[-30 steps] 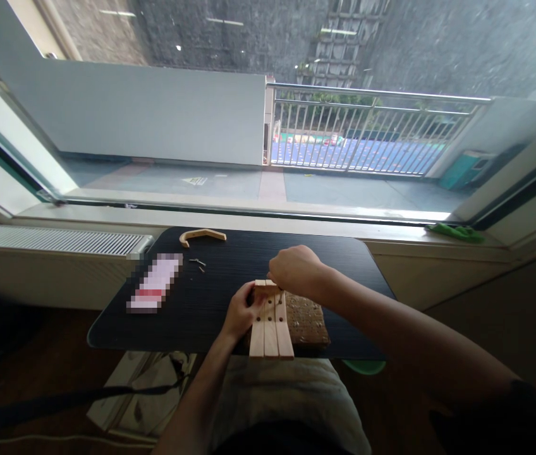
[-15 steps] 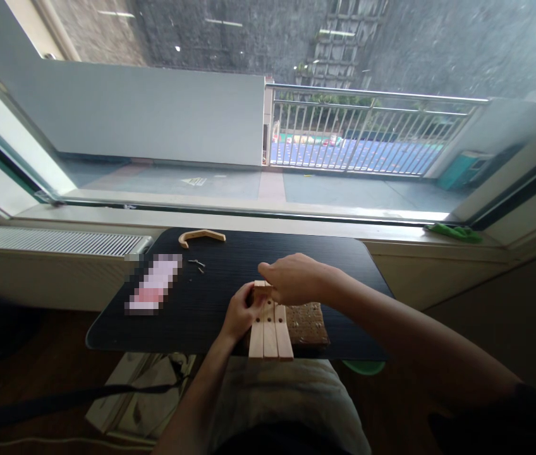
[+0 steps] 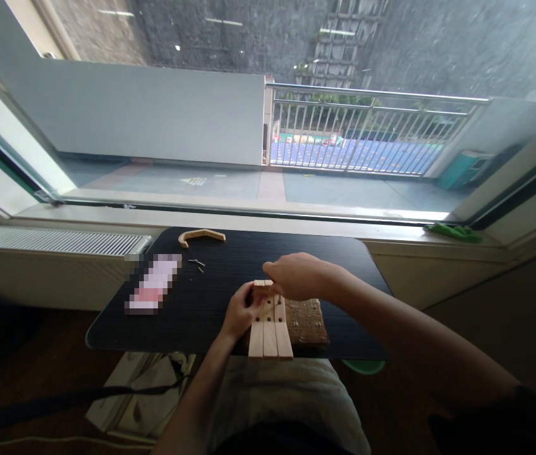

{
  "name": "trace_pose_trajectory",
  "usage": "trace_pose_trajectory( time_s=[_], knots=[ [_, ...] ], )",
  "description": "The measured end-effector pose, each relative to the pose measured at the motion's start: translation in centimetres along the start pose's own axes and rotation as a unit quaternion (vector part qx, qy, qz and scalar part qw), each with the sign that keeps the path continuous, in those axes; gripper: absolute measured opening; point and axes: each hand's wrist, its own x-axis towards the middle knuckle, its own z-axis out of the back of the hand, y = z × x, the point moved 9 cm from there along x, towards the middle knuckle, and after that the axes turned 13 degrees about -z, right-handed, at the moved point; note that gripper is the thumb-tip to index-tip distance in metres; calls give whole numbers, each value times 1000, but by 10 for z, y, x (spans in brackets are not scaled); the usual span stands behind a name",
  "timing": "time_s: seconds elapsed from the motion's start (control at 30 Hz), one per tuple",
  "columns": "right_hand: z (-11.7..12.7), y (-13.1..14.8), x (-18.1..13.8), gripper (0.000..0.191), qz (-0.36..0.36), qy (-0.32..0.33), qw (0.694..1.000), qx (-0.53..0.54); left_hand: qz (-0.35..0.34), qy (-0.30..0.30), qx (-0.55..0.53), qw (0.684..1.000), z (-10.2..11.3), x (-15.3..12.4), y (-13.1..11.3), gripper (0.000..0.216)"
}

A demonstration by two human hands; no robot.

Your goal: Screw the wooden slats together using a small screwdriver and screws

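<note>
Three pale wooden slats (image 3: 270,328) with holes lie side by side at the near edge of a black table (image 3: 192,309). My left hand (image 3: 238,311) is curled against their left side and grips them. Over their far end my right hand (image 3: 296,277) is closed in a pinch, and what its fingertips hold is hidden. A brown perforated board (image 3: 308,316) lies under and to the right of the slats.
A curved wooden piece (image 3: 200,236) rests at the table's far left. A few small screws (image 3: 198,264) lie beside a pink and white packet (image 3: 154,284). Behind stand a radiator (image 3: 50,240) and the window sill, with a green cloth (image 3: 457,232) at its right.
My right hand swung a little left and down over the far end of the slats, then drew slightly back. My left hand and the slats stayed put.
</note>
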Motion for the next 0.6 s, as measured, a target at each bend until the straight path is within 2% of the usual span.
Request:
trace_pose_trajectory(
  time_s=[0.27, 0.6],
  knots=[
    [2, 3, -1, 27, -19, 19, 1000, 3, 3, 2, -2, 1000, 0, 1, -6, 22],
    [1, -3, 2, 29, -41, 12, 999, 20, 3, 4, 0, 1000, 0, 1, -4, 23]
  ],
)
